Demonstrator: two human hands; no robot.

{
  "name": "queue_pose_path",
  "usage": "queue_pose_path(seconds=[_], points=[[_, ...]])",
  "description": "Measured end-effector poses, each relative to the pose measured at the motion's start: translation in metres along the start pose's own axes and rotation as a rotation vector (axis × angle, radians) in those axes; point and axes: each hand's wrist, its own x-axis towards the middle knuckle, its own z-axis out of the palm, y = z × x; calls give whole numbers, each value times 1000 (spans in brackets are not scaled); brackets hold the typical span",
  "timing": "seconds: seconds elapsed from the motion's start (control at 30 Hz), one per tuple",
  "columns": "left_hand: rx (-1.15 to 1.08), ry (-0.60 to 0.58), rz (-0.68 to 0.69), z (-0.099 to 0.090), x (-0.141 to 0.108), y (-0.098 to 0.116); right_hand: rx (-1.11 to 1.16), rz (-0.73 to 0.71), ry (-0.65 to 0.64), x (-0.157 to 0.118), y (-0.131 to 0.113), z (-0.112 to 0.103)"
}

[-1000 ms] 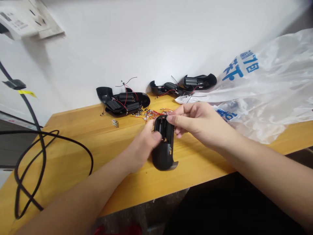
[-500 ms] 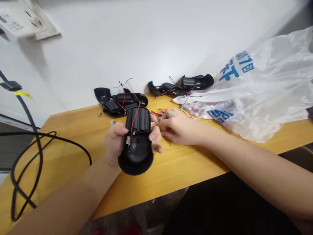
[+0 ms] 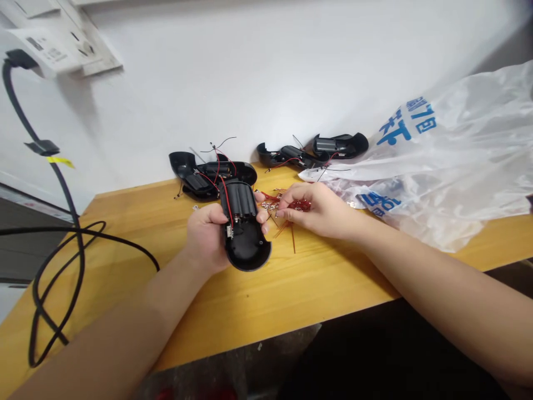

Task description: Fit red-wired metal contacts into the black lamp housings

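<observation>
My left hand (image 3: 208, 233) is wrapped round a black plastic shell (image 3: 249, 244), its hollow rounded end toward me. A ribbed dark compartment fills the shell's far half, and a red wire runs along it to a small white connector. To the right, my right hand (image 3: 318, 210) is over a pile of small parts with red wires (image 3: 300, 205). Its thumb and index finger come together at the pile's left side; whatever is between them is too small to make out.
More black shells with wires (image 3: 208, 176) lie at the wall, others (image 3: 339, 145) farther right. A white plastic bag (image 3: 449, 166) covers the table's right side. A black cable (image 3: 79, 266) loops at the left, below a wall socket (image 3: 85, 47).
The view has shifted slightly. The shell in my left hand has tilted and moved a little right and away from me. My right hand has turned, uncovering more of the red-wired parts.
</observation>
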Motion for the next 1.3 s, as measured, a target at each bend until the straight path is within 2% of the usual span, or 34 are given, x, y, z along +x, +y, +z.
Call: queue_pose_path(seconds=[0.07,0.17,0.27,0.4,0.47,0.6,0.73,0.77,0.83,0.93,1.0,1.1,1.17,1.3], points=[[60,38,-7,3,1,-8,37,18,-11,0,0,-3],[154,163,-50,7,1,-19,29,-1,50,-3,-2,-2],[246,263,-102,10,0,-26,-42,-116,133,-6,-8,3],[197,181,-136,13,-3,-28,-440,-496,204,-12,-17,6],[163,157,-128,14,-3,-27,-546,-610,210,-15,-20,4],[203,157,-100,13,-4,-25,-571,-675,151,-21,-29,-2],[284,145,-51,13,-5,-23,-559,-665,110,-24,-36,-3],[298,142,-39,13,-5,-22,-508,-629,133,-24,-38,-2],[348,125,-5,13,-6,-21,-355,-430,156,-24,-40,-1],[516,99,86,13,-6,-20,-46,26,18,-23,-45,1],[623,98,146,14,-8,-20,154,221,-68,-21,-48,3],[711,93,237,14,-11,-21,391,344,-94,-20,-52,4],[714,45,313,12,-14,-22,506,389,-93,-22,-57,3],[603,-97,480,6,-14,-28,565,436,24,-27,-76,4]])
